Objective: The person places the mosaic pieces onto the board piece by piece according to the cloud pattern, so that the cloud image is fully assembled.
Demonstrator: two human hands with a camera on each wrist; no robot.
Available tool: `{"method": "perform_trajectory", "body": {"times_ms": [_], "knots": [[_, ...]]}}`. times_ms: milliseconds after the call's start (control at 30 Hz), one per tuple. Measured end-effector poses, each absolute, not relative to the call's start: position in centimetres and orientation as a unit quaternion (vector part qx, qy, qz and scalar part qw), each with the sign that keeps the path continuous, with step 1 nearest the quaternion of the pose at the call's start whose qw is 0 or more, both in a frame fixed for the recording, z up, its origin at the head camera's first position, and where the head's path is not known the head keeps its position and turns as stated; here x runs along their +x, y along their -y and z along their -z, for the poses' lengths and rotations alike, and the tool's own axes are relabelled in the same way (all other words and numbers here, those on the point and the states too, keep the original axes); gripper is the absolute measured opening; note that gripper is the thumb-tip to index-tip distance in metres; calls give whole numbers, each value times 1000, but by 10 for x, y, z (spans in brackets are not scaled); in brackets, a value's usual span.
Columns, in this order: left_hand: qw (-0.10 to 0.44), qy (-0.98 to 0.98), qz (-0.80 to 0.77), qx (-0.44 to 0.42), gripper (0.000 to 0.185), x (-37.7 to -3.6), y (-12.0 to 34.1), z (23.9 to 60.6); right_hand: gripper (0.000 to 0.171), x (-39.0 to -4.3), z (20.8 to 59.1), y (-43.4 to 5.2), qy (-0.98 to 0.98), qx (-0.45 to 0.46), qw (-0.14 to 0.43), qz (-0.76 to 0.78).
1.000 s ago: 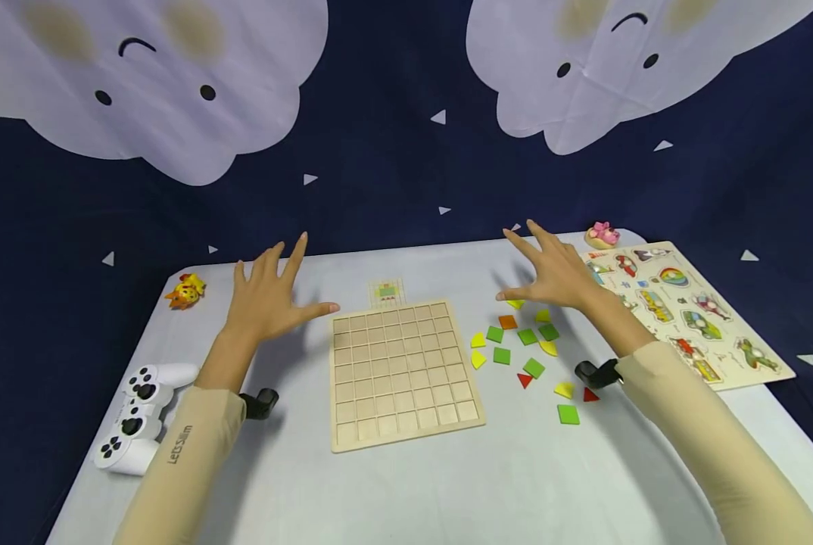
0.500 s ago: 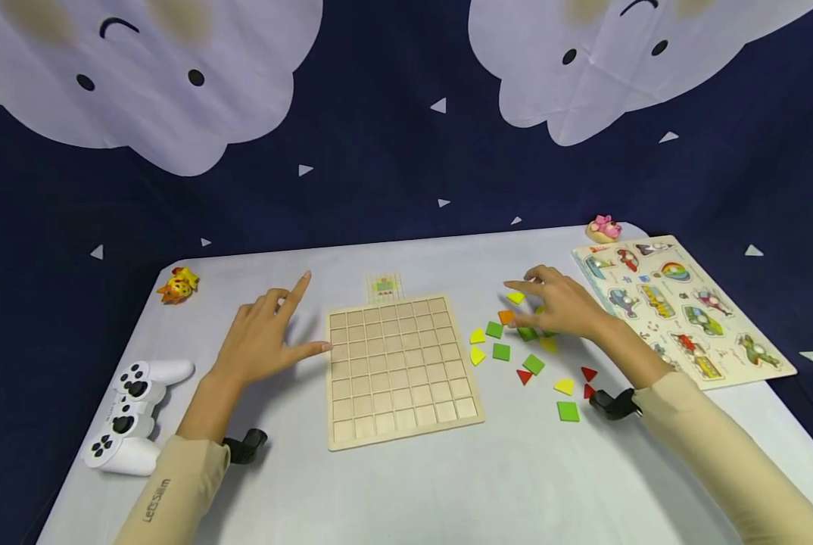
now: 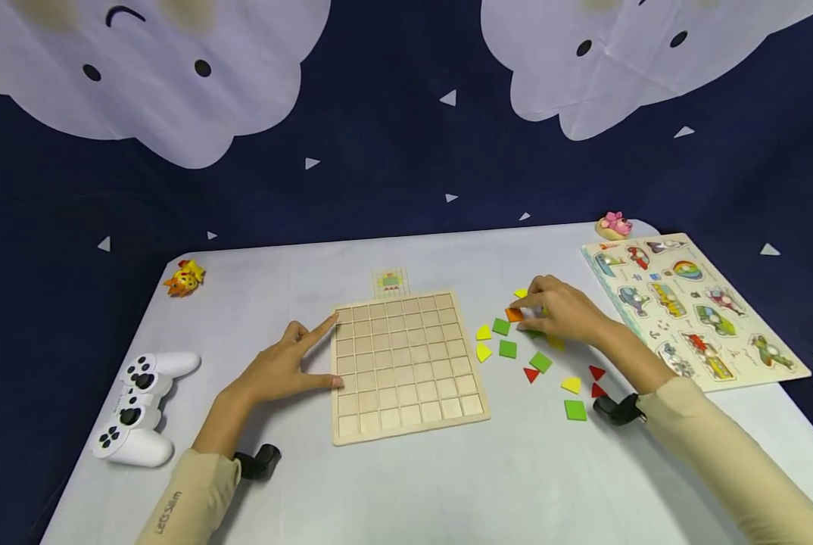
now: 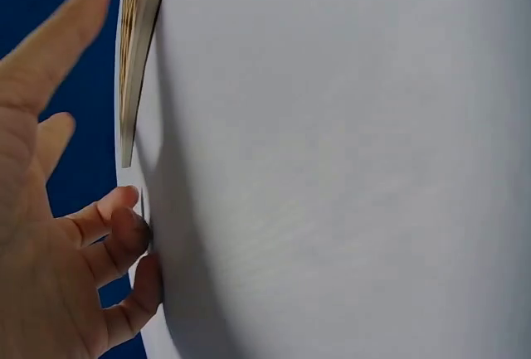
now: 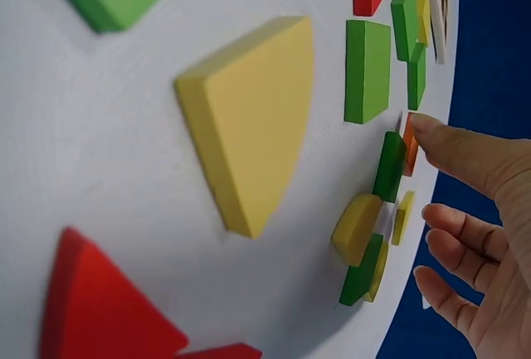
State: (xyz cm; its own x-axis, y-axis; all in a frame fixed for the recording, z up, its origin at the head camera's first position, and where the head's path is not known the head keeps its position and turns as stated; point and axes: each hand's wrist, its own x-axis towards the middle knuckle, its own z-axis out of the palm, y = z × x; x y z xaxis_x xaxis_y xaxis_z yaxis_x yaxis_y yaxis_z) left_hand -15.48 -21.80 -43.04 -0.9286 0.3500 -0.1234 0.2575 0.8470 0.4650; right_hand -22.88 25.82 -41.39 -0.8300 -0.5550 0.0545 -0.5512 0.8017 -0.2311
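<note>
A bare wooden grid board (image 3: 406, 363) lies mid-table. My left hand (image 3: 297, 359) rests on the table at the board's left side, index fingertip at its far left corner and thumb against its left edge. In the left wrist view the board's edge (image 4: 137, 52) shows beyond my left hand (image 4: 50, 235), whose smaller fingers curl on the table. My right hand (image 3: 536, 306) pinches an orange square tile (image 3: 513, 314) among loose tiles right of the board. In the right wrist view my right hand (image 5: 477, 210) has a fingertip on the orange tile (image 5: 410, 145).
Green squares (image 3: 507, 349), yellow quarter-rounds (image 3: 483, 352) and red triangles (image 3: 531, 374) are scattered right of the board. A pattern card (image 3: 389, 281) lies behind it. There is a white game controller (image 3: 137, 409) at left, a picture peg puzzle (image 3: 693, 303) at right, and small toys (image 3: 184, 278) at the far corners.
Both hands came down from hovering spread above the table. The left settled against the board's left edge. The right closed its fingers on the orange tile.
</note>
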Motion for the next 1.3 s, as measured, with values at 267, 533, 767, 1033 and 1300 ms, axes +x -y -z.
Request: {"method": "perform_trajectory", "body": {"times_ms": [267,533,767,1033,1300], "knots": [[75,-956,-231,163,98,-148,220,442,31,-228,418,-255,-946,-305,-5,109],[51,-957,-251,133,94,-138,220,453,27,-231,421,-252,-941,-316,-14,122],[44,-954,-266,129,94,-140,219,456,24,-236,420,-253,-942,-306,4,135],[46,-953,-270,128,95,-143,218,456,24,-239,419,-251,-946,-296,23,131],[50,-953,-273,121,96,-142,218,456,25,-239,415,-249,-949,-294,21,115]]}}
